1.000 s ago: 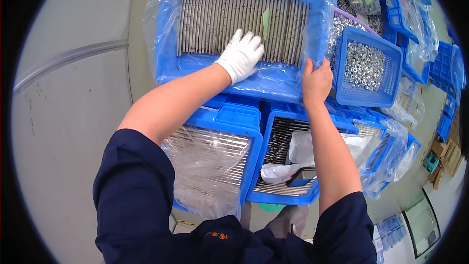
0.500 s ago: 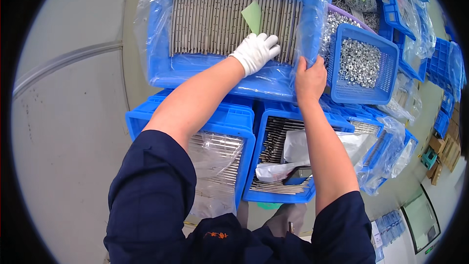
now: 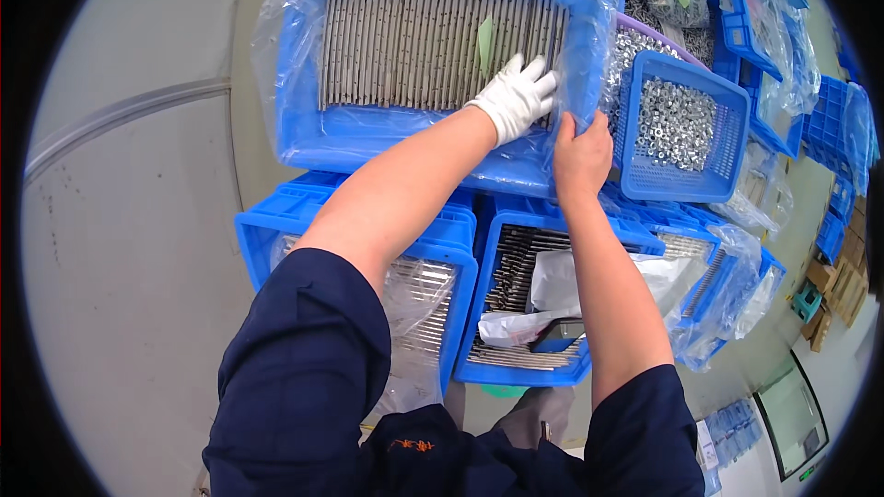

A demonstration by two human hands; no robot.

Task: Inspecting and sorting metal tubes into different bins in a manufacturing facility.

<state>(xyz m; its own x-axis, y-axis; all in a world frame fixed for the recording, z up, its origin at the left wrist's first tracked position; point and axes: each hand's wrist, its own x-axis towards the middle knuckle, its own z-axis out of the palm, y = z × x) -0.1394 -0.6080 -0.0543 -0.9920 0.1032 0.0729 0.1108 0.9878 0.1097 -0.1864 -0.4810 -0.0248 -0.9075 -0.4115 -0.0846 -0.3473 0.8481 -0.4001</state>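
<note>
White-gloved on the left hand, resting spread fingers over slim grey metal rods, seemingly already rowed with only end gaps left inside a film-lined blue plastic crate, cannot tell if pinching any, and holding its near right corner with the bare right hand.

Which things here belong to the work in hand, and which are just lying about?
In hand:
- metal rods, under the gloved left hand
- lined blue bin, its edge held by the bare right hand

Apparently just lying about:
- blue basket of small metal parts
- white wrapping
- green stool
</note>
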